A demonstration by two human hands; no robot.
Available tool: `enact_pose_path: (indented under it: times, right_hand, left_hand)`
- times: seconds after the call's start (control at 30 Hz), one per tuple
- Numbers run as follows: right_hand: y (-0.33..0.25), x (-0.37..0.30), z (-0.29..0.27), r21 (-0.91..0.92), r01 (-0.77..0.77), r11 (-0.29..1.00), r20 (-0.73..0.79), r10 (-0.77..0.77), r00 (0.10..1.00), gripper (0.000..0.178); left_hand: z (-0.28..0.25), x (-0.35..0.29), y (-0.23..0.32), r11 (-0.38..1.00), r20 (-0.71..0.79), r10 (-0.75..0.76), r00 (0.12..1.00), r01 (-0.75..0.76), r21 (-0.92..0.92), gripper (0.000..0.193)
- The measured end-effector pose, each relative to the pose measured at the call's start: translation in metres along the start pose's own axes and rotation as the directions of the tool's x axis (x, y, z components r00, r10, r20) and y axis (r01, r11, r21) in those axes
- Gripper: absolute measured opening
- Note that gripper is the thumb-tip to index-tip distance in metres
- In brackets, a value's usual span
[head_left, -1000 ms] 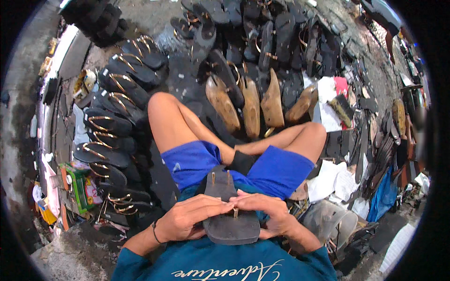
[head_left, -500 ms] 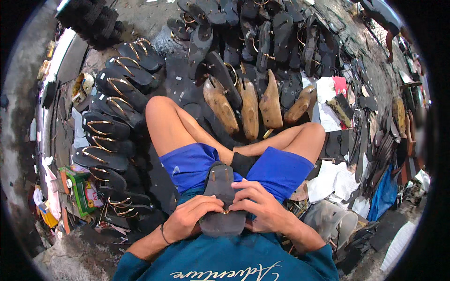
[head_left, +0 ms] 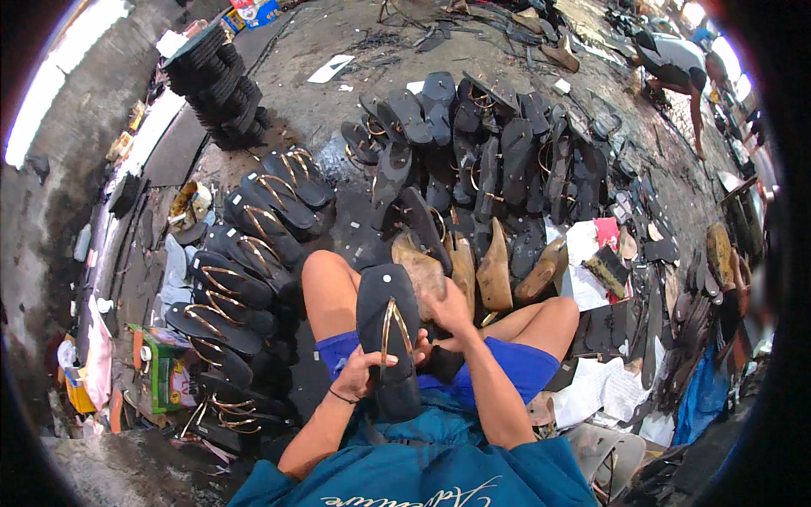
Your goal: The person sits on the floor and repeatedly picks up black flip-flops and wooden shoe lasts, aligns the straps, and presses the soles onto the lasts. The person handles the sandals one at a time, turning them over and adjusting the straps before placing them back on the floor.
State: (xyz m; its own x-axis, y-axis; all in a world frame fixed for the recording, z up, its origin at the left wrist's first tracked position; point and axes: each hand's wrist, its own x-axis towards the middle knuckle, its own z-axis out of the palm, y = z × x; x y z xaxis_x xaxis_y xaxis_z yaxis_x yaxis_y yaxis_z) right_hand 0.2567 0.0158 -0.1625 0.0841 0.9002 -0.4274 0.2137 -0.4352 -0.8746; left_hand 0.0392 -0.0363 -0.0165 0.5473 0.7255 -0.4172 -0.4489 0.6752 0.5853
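My left hand (head_left: pixel 359 376) holds a black thong sandal (head_left: pixel 384 296) upright over my lap, its gold strap facing me and a small white dot near the toe. The thumb lies over the strap's side and the other fingers pass behind the sole. Just beyond the sandal, my right hand (head_left: pixel 449 311) has its fingers closed around the near end of a wooden shoe last (head_left: pixel 417 260); the sandal partly covers that last. More wooden lasts, one pale and pointed (head_left: pixel 495 269) and one lying tilted (head_left: pixel 541 270), sit to its right.
Finished gold-strapped sandals (head_left: pixel 221 279) line my left side. Black sandals (head_left: pixel 515 160) crowd the ground ahead. A stack of black soles (head_left: pixel 215 89) stands far left, a green box (head_left: pixel 160 372) near left. White papers (head_left: pixel 600 389) lie right. Another person (head_left: pixel 672 68) bends at far right.
The sandal has been turned from sole side to strap side and raised, now in my left hand alone. My right hand has left it and reached forward to the last. The view has tilted up.
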Motion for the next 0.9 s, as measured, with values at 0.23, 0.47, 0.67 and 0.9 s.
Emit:
enact_pose_path:
  times: [0.23,0.47,0.67,0.9]
  right_hand:
    - [-0.081,-0.175,-0.085,0.727,-0.257,0.637,0.364,-0.040,0.931,0.067]
    - [-0.128,-0.222,-0.022,-0.195,0.235,0.952,0.048,-0.230,0.972,0.068]
    - [-0.135,-0.213,0.003,-0.444,0.428,0.787,0.149,-0.406,0.902,0.067]
    - [-0.137,-0.210,0.010,-0.497,0.348,0.795,0.131,-0.327,0.936,0.069]
  left_hand:
    - [-0.037,0.029,0.004,0.998,-0.128,0.058,0.990,-0.061,-0.022,0.064]
    - [-0.038,0.030,-0.018,0.987,-0.379,0.160,0.912,-0.140,0.080,0.077]
    - [-0.055,0.003,-0.038,0.941,-0.318,0.036,0.947,-0.139,-0.308,0.096]
    - [-0.055,0.014,-0.048,0.913,-0.326,0.136,0.935,-0.246,-0.327,0.095]
